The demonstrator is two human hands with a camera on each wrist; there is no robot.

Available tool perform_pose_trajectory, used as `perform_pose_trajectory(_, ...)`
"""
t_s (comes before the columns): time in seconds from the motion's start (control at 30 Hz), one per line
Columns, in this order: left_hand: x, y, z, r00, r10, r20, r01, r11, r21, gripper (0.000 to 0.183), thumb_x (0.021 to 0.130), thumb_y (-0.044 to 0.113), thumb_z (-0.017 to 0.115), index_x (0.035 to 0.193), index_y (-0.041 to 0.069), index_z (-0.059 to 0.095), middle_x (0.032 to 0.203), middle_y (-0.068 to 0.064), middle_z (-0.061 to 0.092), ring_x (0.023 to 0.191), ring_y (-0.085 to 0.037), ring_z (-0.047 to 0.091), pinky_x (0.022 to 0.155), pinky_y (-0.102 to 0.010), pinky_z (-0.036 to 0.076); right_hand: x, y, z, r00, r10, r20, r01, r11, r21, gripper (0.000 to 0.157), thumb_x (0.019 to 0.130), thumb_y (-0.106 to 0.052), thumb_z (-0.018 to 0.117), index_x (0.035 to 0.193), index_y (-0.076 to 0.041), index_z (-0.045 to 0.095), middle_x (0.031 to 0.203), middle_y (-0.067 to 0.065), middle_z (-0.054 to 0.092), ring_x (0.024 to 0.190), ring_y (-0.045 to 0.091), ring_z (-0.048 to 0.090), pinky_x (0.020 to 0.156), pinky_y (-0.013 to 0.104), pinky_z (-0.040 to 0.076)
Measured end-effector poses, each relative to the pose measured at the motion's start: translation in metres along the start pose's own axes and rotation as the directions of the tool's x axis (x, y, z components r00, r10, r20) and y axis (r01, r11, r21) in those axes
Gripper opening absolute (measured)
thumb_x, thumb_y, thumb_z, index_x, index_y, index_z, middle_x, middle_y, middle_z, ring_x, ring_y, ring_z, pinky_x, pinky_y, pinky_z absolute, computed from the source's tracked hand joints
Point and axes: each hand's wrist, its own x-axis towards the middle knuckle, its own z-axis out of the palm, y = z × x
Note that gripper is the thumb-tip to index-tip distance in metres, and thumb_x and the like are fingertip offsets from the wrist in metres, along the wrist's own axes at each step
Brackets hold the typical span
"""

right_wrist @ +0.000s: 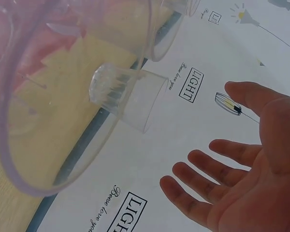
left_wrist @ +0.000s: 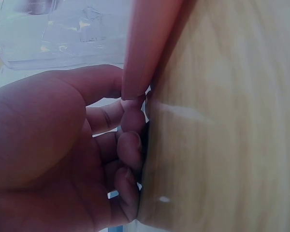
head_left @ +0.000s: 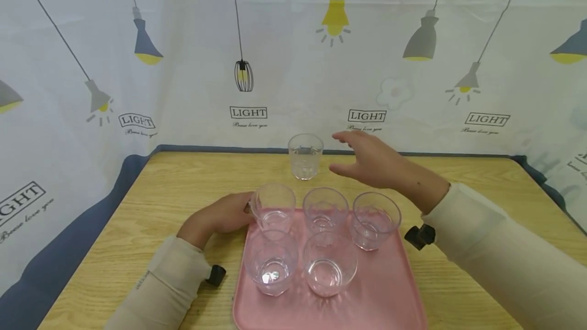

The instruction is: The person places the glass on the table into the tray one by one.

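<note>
Beyond the pink tray (head_left: 390,289) stood one clear cup (head_left: 305,161), and there the right hand (head_left: 373,161) hung, fingers wide: a careless swipe could have toppled it! At the tray's far-left corner, the left hand (head_left: 229,213) pinched the rim; tilting risked sliding five cups (head_left: 327,261).

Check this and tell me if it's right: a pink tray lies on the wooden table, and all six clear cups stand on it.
Not all six cups stand on the tray. The head view shows five there; the sixth cup stands on the table itself, beyond the tray's far edge. The pink tray does lie on the wooden table.
</note>
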Motion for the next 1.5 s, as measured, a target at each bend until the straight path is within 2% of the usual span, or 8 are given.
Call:
perform_pose_trajectory(0.43, -0.003, 0.0, -0.003, 1.0, -0.019, -0.005, 0.019, 1.0, -0.015, 0.053, 0.097, 0.033, 0.063, 0.146, 0.017, 0.051, 0.143, -0.009, 0.059, 0.137, -0.032, 0.05, 0.117, -0.053, 0.037, 0.025, 0.0, -0.001, 0.997, 0.038, 0.06, -0.039, 0.999, 0.011, 0.071, 0.095, -0.037, 0.066, 0.151, -0.003, 0.039, 0.147, 0.021, 0.05, 0.138, 0.038, 0.045, 0.113, 0.055, 0.04)
perform_pose_trajectory(0.6, -0.003, 0.0, -0.003, 1.0, -0.009, -0.006, 0.009, 1.0, -0.02, 0.053, 0.097, 0.034, 0.063, 0.145, 0.016, 0.052, 0.143, -0.01, 0.059, 0.136, -0.033, 0.051, 0.117, -0.053, 0.037, 0.035, 0.0, -0.002, 0.993, 0.067, 0.095, -0.068, 0.998, 0.008, 0.073, 0.096, -0.037, 0.066, 0.153, -0.003, 0.036, 0.15, 0.021, 0.047, 0.14, 0.038, 0.044, 0.114, 0.054, 0.04)
perform_pose_trajectory(0.87, -0.003, 0.0, -0.004, 1.0, -0.029, 0.005, 0.029, 0.999, -0.018, 0.056, 0.096, 0.036, 0.064, 0.147, 0.017, 0.05, 0.145, -0.009, 0.057, 0.138, -0.033, 0.049, 0.118, -0.053, 0.036, 0.054, -0.004, -0.004, 0.986, 0.085, 0.144, -0.086, 0.996, 0.004, 0.078, 0.095, -0.038, 0.066, 0.154, -0.001, 0.031, 0.153, 0.023, 0.042, 0.142, 0.039, 0.041, 0.116, 0.053, 0.038)
perform_pose_trajectory(1.27, -0.002, 0.005, -0.002, 1.0, -0.025, 0.01, 0.025, 0.999, -0.031, 0.056, 0.096, 0.035, 0.064, 0.146, 0.016, 0.051, 0.144, -0.01, 0.057, 0.138, -0.033, 0.049, 0.118, -0.053, 0.036, 0.065, -0.009, 0.002, 0.969, 0.122, 0.215, -0.118, 0.992, -0.035, 0.079, 0.097, -0.038, 0.064, 0.157, -0.003, 0.027, 0.16, 0.02, 0.033, 0.15, 0.037, 0.029, 0.123, 0.052, 0.027)
perform_pose_trajectory(1.5, 0.0, 0.003, -0.001, 1.0, -0.01, 0.007, 0.01, 1.0, -0.026, 0.055, 0.096, 0.035, 0.064, 0.146, 0.016, 0.051, 0.143, -0.009, 0.058, 0.138, -0.032, 0.05, 0.117, -0.053, 0.037, 0.069, -0.01, 0.012, 0.951, 0.141, 0.275, -0.134, 0.99, -0.042, 0.082, 0.098, -0.04, 0.061, 0.159, -0.005, 0.018, 0.163, 0.02, 0.025, 0.152, 0.037, 0.021, 0.125, 0.052, 0.023)
